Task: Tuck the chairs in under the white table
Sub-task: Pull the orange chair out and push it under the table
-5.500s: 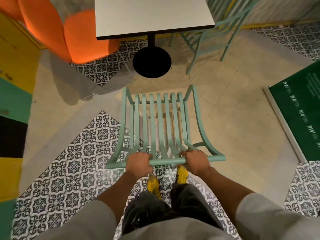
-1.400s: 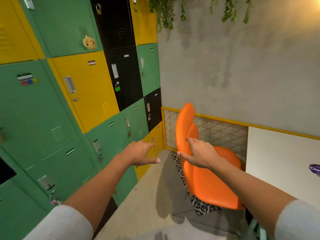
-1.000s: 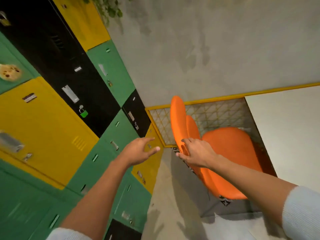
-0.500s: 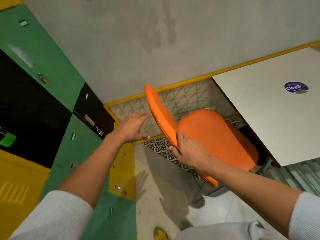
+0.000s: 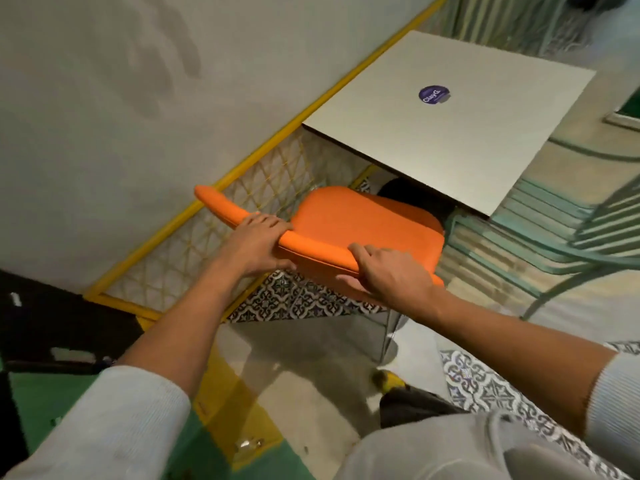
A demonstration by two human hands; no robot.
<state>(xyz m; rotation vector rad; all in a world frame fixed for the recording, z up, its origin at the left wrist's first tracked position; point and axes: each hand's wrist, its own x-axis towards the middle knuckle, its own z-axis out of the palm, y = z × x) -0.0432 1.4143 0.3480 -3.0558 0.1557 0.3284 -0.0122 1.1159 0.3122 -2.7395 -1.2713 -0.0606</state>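
An orange padded chair [image 5: 360, 223] stands in front of me, its seat pointing at the near edge of the white table [image 5: 450, 133]. Both hands hold the top rim of its backrest. My left hand [image 5: 254, 245] grips the rim left of centre. My right hand [image 5: 388, 275] grips it further right, fingers curled over the top. The seat's far end lies just under the table's edge. A mint-green slatted metal chair [image 5: 540, 233] sits at the table's right side, its seat partly beneath the top.
A grey wall [image 5: 138, 98] with a yellow-framed mesh panel [image 5: 221, 237] runs close on the left. Green, yellow and black lockers [image 5: 52, 341] stand at the lower left. The table's black base [image 5: 412, 195] shows under the top. My yellow shoe [image 5: 388, 379] is on the floor below.
My left hand has come onto the orange chair's backrest, so both hands now hold it. The view has swung down and right, with the table closer.
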